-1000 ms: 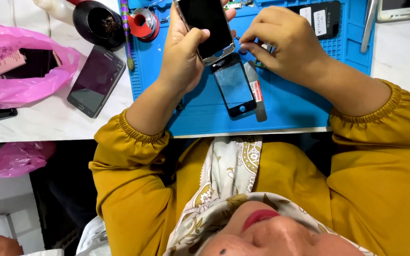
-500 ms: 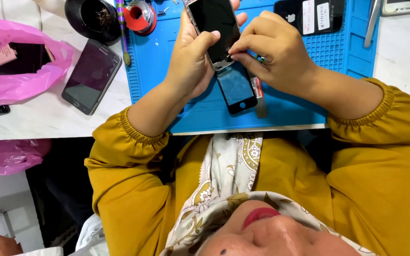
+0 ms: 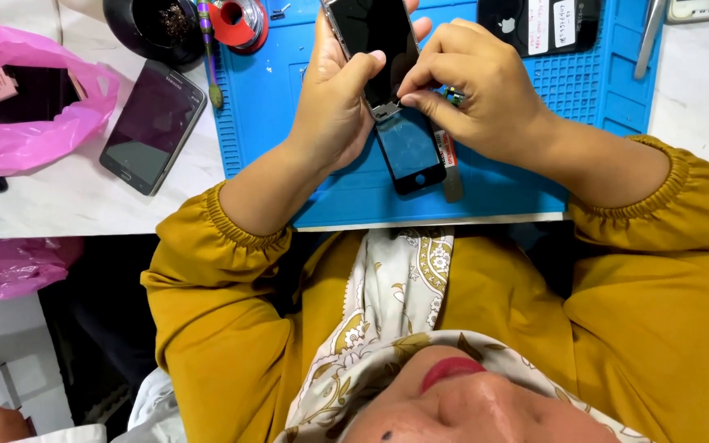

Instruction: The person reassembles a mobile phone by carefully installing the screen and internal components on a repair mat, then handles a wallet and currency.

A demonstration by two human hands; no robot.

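Note:
My left hand grips a black smartphone upright above the blue work mat, thumb pressed on its screen. My right hand pinches at the phone's lower edge, where a small metal part shows, and a small green-tipped tool sticks out between its fingers. Under both hands a loose black front glass panel lies flat on the mat. Beside the panel lies a slim grey tool with a red label.
A dark phone lies on the white table left of the mat, near a pink plastic bag. A black round pot, a red reel, an opened phone back and metal tweezers line the far edge.
Both hands and the phone sit higher in view than before. My right fingers have closed in on the phone's lower edge. The glass panel stays on the mat.

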